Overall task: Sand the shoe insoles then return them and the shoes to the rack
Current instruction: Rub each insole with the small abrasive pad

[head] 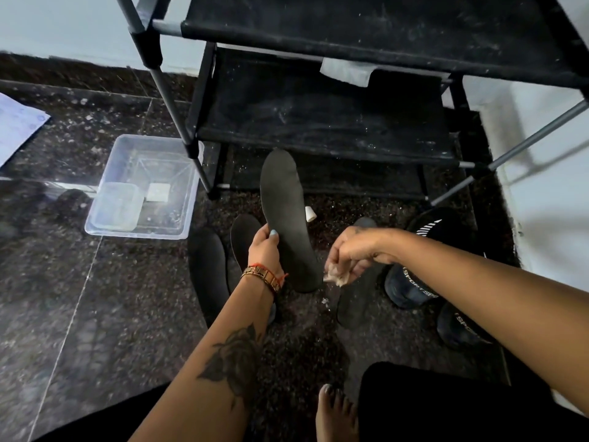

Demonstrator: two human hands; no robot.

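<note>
At frame centre the left hand [266, 250] grips a black insole [285, 218] upright, while the right hand [353, 253] pinches crumpled sandpaper [334, 277] beside its lower end.

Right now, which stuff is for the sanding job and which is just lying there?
For the job:
- black insole, held up by the left hand
- sandpaper scrap, pinched in the right hand
- insoles on the floor
- black shoes
- shoe rack

Just lying about:
- clear plastic tub
- paper sheet
</note>
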